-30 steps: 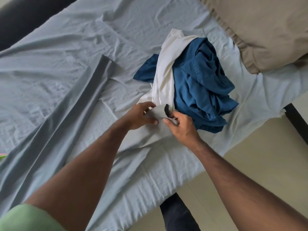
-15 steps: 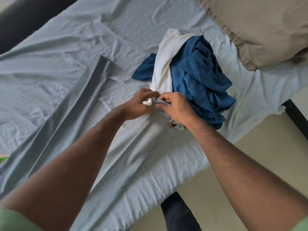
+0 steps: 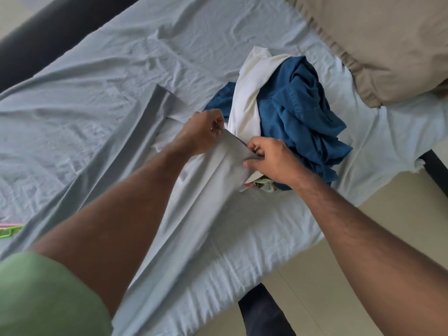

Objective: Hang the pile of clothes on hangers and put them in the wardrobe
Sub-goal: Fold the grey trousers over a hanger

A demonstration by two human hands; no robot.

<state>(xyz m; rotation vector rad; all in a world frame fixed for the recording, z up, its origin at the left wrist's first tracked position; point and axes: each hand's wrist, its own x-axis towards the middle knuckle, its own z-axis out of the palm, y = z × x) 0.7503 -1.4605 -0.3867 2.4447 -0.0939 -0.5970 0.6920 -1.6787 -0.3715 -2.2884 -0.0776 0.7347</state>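
A pile of clothes lies on the bed: a blue garment with a white garment draped over it, and a patterned piece peeking out beneath. A long grey garment stretches from the pile toward the lower left. My left hand pinches one side of its top edge. My right hand pinches the other side, right beside the pile. The stretched edge between my hands is lifted slightly off the bed.
The bed has a pale blue sheet. A beige pillow lies at the top right. Green and pink hangers show at the left edge. Beige floor lies beyond the bed's near edge.
My hands came together at the pile, then spread apart, now holding the grey garment's top edge stretched between them.
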